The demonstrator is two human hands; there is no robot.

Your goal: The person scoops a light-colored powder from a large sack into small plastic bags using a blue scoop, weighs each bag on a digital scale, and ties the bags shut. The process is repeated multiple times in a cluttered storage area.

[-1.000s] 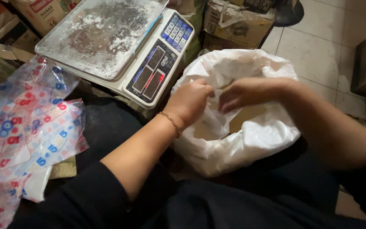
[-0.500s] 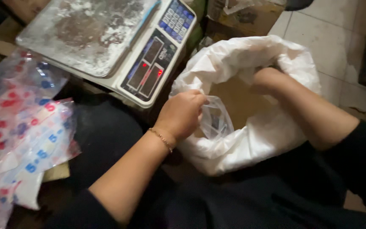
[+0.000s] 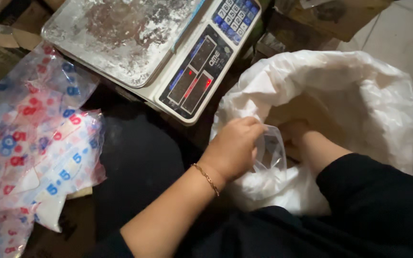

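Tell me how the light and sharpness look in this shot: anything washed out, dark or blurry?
Head view: the white sack is brightest, nearly washed out along its rim; the dark clothing below swallows detail; the scale reads fairly sharp, its dusty pan dull rather than glaring; the left hand pinching the clear bag is slightly soft; the right hand sits in shade inside the sack.

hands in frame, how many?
2. Left hand grips a clear bag at the white sack's mouth; right hand reaches inside the sack, partly hidden.
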